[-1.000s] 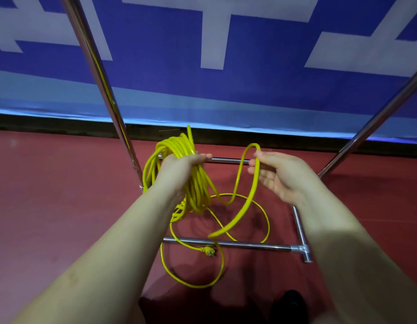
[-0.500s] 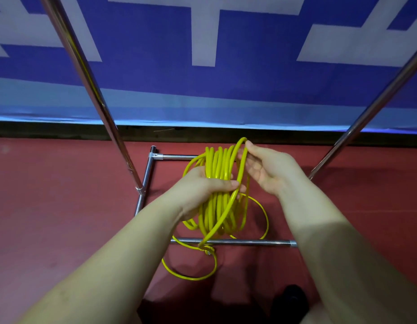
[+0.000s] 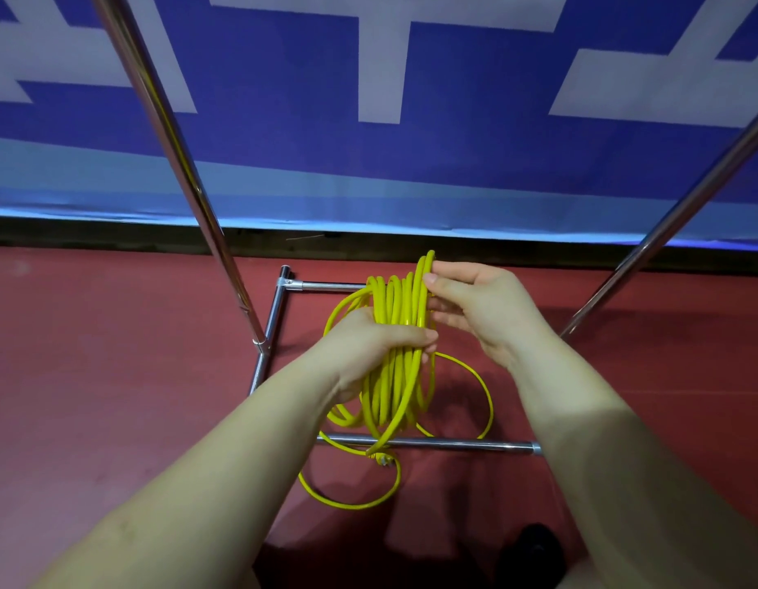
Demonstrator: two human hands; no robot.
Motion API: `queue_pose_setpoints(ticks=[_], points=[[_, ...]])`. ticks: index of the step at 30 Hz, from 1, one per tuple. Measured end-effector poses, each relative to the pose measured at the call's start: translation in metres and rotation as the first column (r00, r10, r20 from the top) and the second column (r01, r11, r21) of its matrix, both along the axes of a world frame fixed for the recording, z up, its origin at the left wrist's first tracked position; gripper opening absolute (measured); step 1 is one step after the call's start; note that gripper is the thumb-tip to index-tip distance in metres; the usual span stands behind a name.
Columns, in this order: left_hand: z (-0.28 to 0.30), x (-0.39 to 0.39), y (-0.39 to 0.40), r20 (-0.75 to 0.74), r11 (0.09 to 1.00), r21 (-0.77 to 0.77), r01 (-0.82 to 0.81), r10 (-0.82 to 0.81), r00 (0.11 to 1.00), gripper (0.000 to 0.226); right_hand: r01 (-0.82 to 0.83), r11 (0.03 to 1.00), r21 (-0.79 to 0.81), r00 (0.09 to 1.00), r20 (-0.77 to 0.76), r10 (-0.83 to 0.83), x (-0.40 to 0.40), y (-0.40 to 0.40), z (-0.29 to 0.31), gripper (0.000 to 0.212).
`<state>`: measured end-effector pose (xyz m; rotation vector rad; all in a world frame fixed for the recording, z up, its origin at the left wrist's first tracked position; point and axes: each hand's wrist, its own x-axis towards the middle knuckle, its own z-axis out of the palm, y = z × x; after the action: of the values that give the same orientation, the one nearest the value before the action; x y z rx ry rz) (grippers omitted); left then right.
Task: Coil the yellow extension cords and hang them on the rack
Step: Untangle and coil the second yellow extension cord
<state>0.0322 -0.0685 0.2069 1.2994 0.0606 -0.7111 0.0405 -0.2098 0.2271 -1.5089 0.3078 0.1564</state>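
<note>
At frame centre, left hand (image 3: 369, 346) is gripping the coiled yellow extension cord (image 3: 396, 333); right hand (image 3: 475, 312) fingers are pinching its newest loop. Next, gathering the slack below.

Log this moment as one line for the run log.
left hand grips yellow cord coil | right hand pinches top loop | loose tail on floor | rack unused

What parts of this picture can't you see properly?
Head view, the only one:
- Top of the rack: its poles are cut off by the upper edge, so no hanging bar shows.
- Left hand fingers: wrapped behind the yellow cord coil.
- Plug on the floor: too small for detail.
- Dark shape at the bottom: cut off, unclear.
</note>
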Motion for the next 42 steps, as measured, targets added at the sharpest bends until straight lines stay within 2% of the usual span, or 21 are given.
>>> queue_pose_setpoints(ticks=[4, 5, 7, 9, 13, 15, 17, 19, 21, 23, 25, 27, 28, 30, 32, 34, 36, 37, 38, 41, 42], points=[[0.000, 0.007, 0.000, -0.086, 0.986, -0.040, -0.160, 0.157, 0.984, 0.009, -0.123, 0.954, -0.273, 0.991, 0.026, 0.135, -0.005, 0.000, 0.000, 0.017], [-0.001, 0.011, 0.002, -0.119, 0.976, -0.053, -0.211, 0.203, 0.972, 0.008, -0.133, 0.924, -0.359, 0.987, 0.034, 0.155, -0.007, -0.001, 0.000, 0.023], [-0.004, 0.018, 0.005, -0.182, 0.950, -0.096, -0.297, 0.276, 0.944, 0.005, -0.194, 0.828, -0.526, 0.973, 0.007, 0.232, -0.014, 0.000, -0.003, 0.035], [-0.006, 0.021, 0.006, -0.201, 0.931, -0.121, -0.345, 0.318, 0.927, 0.008, -0.266, 0.714, -0.648, 0.946, -0.035, 0.321, -0.021, 0.006, -0.008, 0.034], [-0.004, 0.021, 0.003, -0.126, 0.903, -0.117, -0.414, 0.400, 0.908, 0.007, -0.161, 0.557, -0.815, 0.917, 0.086, 0.391, -0.025, 0.016, -0.016, 0.026], [-0.002, 0.023, 0.005, -0.108, 0.873, -0.135, -0.469, 0.458, 0.882, 0.010, -0.187, 0.613, -0.767, 0.903, 0.111, 0.415, -0.025, 0.019, -0.013, 0.022], [0.000, 0.025, 0.009, -0.104, 0.849, -0.156, -0.505, 0.495, 0.863, 0.011, -0.316, 0.758, -0.571, 0.900, 0.073, 0.430, -0.026, 0.023, -0.010, 0.019], [0.001, 0.029, 0.014, -0.100, 0.826, -0.184, -0.533, 0.523, 0.846, 0.012, -0.436, 0.794, -0.423, 0.883, -0.029, 0.469, -0.026, 0.021, -0.011, 0.026], [0.001, 0.036, 0.022, -0.122, 0.793, -0.231, -0.564, 0.552, 0.825, 0.013, -0.574, 0.680, -0.455, 0.810, -0.197, 0.552, -0.027, 0.009, -0.017, 0.032], [0.002, 0.043, 0.033, -0.149, 0.749, -0.277, -0.602, 0.586, 0.797, 0.013, -0.681, 0.451, -0.576, 0.716, -0.394, 0.577, -0.028, -0.007, -0.029, 0.028], [0.002, 0.044, 0.039, -0.098, 0.747, -0.269, -0.608, 0.607, 0.789, 0.013, -0.710, 0.297, -0.638, 0.679, -0.510, 0.529, -0.027, -0.019, -0.041, 0.018], [0.004, 0.039, 0.037, -0.007, 0.782, -0.260, -0.566, 0.584, 0.811, 0.012, -0.710, 0.244, -0.661, 0.680, -0.552, 0.483, -0.024, -0.025, -0.046, 0.018], [0.005, 0.037, 0.035, 0.021, 0.798, -0.276, -0.536, 0.562, 0.827, 0.014, -0.707, 0.282, -0.649, 0.694, -0.557, 0.457, -0.022, -0.027, -0.046, 0.019], [0.008, 0.034, 0.034, 0.039, 0.817, -0.324, -0.476, 0.514, 0.857, 0.017, -0.666, 0.475, -0.575, 0.745, -0.541, 0.389, -0.018, -0.032, -0.042, 0.024], [0.011, 0.034, 0.037, 0.087, 0.844, -0.314, -0.434, 0.481, 0.873, 0.019, -0.548, 0.672, -0.499, 0.821, -0.476, 0.316, -0.015, -0.040, -0.032, 0.029], [0.012, 0.033, 0.039, 0.191, 0.891, -0.212, -0.402, 0.442, 0.877, 0.015, -0.348, 0.859, -0.374, 0.901, -0.386, 0.197, -0.012, -0.047, -0.019, 0.029], [0.010, 0.029, 0.039, 0.315, 0.929, -0.047, -0.367, 0.363, 0.877, 0.016, -0.063, 0.990, -0.125, 0.944, -0.329, 0.018, -0.008, -0.049, -0.007, 0.027], [0.009, 0.027, 0.037, 0.355, 0.940, 0.016, -0.342, 0.314, 0.880, 0.020, 0.085, 0.996, 0.030, 0.948, -0.311, -0.072, -0.006, -0.049, -0.002, 0.027], [0.009, 0.024, 0.035, 0.372, 0.948, 0.051, -0.315, 0.274, 0.887, 0.021, 0.217, 0.958, 0.188, 0.939, -0.308, -0.152, -0.004, -0.046, 0.002, 0.026], [0.009, 0.016, 0.025, 0.344, 0.967, 0.059, -0.246, 0.211, 0.915, 0.005, 0.412, 0.710, 0.571, 0.898, -0.386, -0.211, -0.001, -0.035, 0.007, 0.030], [0.008, 0.013, 0.021, 0.332, 0.972, 0.071, -0.224, 0.188, 0.924, 0.010, 0.432, 0.630, 0.645, 0.892, -0.411, -0.190, 0.000, -0.031, 0.006, 0.032]])
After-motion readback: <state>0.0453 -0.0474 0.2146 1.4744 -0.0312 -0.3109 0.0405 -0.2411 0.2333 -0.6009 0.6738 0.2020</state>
